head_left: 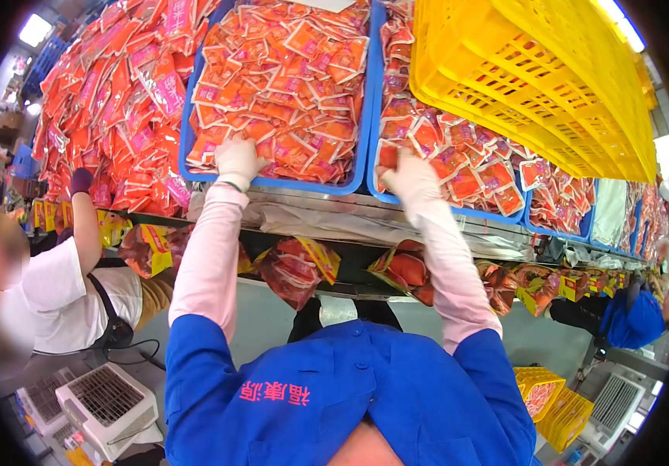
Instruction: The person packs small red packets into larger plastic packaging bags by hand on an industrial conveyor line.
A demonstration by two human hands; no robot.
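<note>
My left hand [239, 161], in a white glove, reaches over the near rim of a blue crate [280, 185] full of small red-orange sealed packets [288, 93]. Its fingers curl down onto the packets; whether one is between them is hidden. At the near left corner of a second blue crate [466, 211], my right hand [412, 175], gloved too, has its thumb and fingers closed around a red packet [387, 158]. More packets [470, 182] lie under and beside that hand.
A yellow plastic crate [536, 85] stands over the right-hand packets. Left, larger red bags [117, 116] are heaped, and a person in a white shirt [55, 303] reaches toward them. Filled bags with yellow labels [299, 268] hang along the table's near edge. Another person in blue [633, 318] is far right.
</note>
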